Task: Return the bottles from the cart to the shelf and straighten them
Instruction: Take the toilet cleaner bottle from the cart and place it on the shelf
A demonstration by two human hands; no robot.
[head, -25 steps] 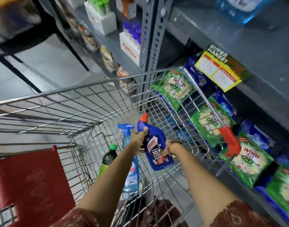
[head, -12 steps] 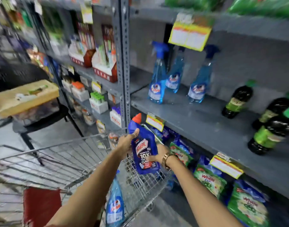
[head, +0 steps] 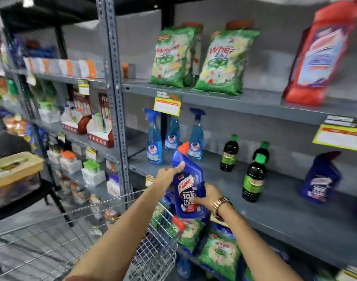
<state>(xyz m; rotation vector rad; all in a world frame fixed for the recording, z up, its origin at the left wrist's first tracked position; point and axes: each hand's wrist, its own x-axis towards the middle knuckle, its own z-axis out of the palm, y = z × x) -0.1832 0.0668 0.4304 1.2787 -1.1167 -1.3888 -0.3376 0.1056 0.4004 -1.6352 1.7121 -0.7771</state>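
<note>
I hold a blue Harpic bottle (head: 187, 179) with a red cap upright in both hands, above the far corner of the wire cart (head: 153, 254) and in front of the grey middle shelf (head: 285, 216). My left hand (head: 167, 175) grips its neck and shoulder. My right hand (head: 208, 194) clasps its lower right side. On that shelf stand three blue spray bottles (head: 154, 142), three dark bottles with green caps (head: 253, 179) and another blue Harpic bottle (head: 320, 179) at the right.
Green Wheel detergent bags (head: 173, 57) and a red pack (head: 319, 55) sit on the shelf above. More detergent bags (head: 218, 254) fill the shelf below. A grey perforated upright (head: 116, 118) divides the racks. A black chair with a tray (head: 13, 169) stands at left.
Both hands lifted the Harpic bottle out of the cart and up toward the middle shelf. My view tilted up from the cart to the shelves.
</note>
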